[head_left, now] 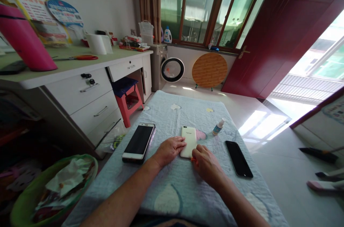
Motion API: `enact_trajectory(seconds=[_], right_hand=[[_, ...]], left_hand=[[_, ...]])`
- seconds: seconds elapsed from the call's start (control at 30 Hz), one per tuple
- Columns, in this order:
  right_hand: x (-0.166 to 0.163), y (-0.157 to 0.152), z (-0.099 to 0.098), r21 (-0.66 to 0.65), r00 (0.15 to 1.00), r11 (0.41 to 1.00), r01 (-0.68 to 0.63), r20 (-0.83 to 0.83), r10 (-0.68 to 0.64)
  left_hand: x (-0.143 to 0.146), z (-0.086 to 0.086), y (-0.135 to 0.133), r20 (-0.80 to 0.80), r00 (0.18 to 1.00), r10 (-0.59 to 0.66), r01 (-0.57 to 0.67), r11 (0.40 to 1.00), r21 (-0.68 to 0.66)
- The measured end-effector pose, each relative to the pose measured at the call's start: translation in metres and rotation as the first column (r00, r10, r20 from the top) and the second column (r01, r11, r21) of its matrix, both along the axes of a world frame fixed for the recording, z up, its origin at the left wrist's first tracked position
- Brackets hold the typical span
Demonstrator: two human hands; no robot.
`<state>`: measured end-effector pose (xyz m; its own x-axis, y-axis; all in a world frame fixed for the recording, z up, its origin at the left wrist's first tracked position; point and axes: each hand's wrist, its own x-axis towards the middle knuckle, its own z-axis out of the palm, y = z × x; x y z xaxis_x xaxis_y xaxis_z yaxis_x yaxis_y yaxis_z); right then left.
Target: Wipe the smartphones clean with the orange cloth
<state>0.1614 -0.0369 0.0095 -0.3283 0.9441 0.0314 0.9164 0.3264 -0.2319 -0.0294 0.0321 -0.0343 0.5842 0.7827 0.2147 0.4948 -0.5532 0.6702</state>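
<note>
A white phone point(189, 142) lies back side up on the cloth-covered table, its camera at the top left corner and a logo below it. My left hand point(170, 149) rests against its left side, fingers stretched and the tips lying on the phone's edge. At the phone's lower right corner, my right hand point(205, 162) is closed in a pinch on a small orange tool point(193, 159). Most of that tool is hidden by the fingers, so its exact kind does not show. The tool's visible end meets the phone's bottom edge.
On the cloth point(168, 198) lie a large white-framed phone point(139, 141) to the left and a black phone point(239, 159) to the right. A small spray bottle point(218, 127) stands behind. A green basket point(91, 164) is at the lower left, near a drawer desk point(86, 94).
</note>
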Motion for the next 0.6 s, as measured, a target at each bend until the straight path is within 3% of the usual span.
enact_trajectory(seconds=[0.2, 0.6], right_hand=[[-0.001, 0.002, 0.0, 0.0, 1.0, 1.0, -0.016, -0.001, 0.016], [-0.046, 0.015, -0.008, 0.02, 0.996, 0.998, -0.068, -0.061, 0.069]], left_hand=[[0.001, 0.002, 0.0, -0.003, 1.0, -0.003, 0.003, 1.0, -0.005], [0.0, 0.012, -0.004, 0.01, 0.999, -0.032, 0.032, 0.999, -0.026]])
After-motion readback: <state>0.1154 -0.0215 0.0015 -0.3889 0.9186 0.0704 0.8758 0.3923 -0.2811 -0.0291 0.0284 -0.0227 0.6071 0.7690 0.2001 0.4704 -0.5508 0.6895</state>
